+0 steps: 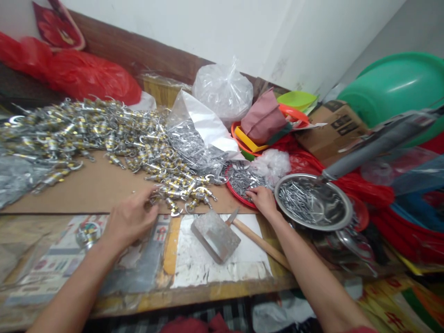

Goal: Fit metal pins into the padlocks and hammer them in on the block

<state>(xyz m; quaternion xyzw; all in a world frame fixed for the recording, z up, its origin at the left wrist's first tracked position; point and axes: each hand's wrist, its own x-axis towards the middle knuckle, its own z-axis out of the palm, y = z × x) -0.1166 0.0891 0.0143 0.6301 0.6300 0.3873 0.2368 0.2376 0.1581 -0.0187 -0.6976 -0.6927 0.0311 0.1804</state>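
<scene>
One curled left hand [133, 213] meets the near edge of heaped silver-and-gold hooked metal fittings [178, 186]; to their right, the right hand [262, 200] bunches fingertips over small silver metal pieces [238, 179] in a round red tray [239, 199], either grip unclear.

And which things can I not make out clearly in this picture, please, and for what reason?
All in the head view:
- Left hand: whether it grips a hooked metal part; its own fingers and blur hide this.
- Right hand: whether it pinches a metal pin; too small.
- Wooden handle: its far end, hidden by the right forearm.
- Green basin: its right side, cut off by the picture edge.
</scene>
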